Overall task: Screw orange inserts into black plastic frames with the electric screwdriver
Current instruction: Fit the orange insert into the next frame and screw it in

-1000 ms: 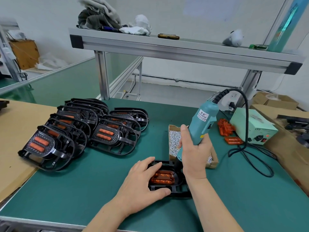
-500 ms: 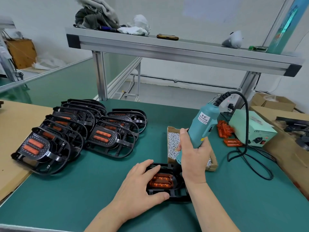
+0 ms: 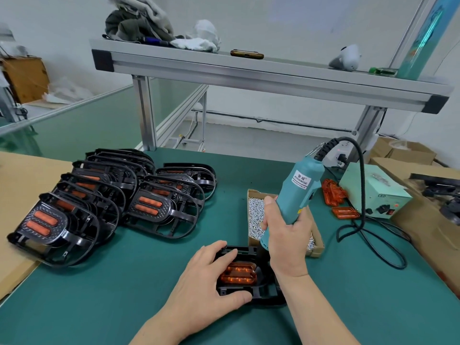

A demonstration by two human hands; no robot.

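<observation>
Orange insert (image 3: pixel 240 272) lies seated in the black frame (image 3: pixel 258 295) just right of the spread fingers of the left hand (image 3: pixel 206 277), which press flat on the frame, while the right hand (image 3: pixel 288 235) has its fingers wrapped round the electric screwdriver (image 3: pixel 300 192), bit hidden below them. Finished frames (image 3: pixel 104 202) stacked beyond the left fingertips say the batch is well along, I'd judge, though loose inserts (image 3: pixel 333 192) past the right knuckles suggest more to come.
</observation>
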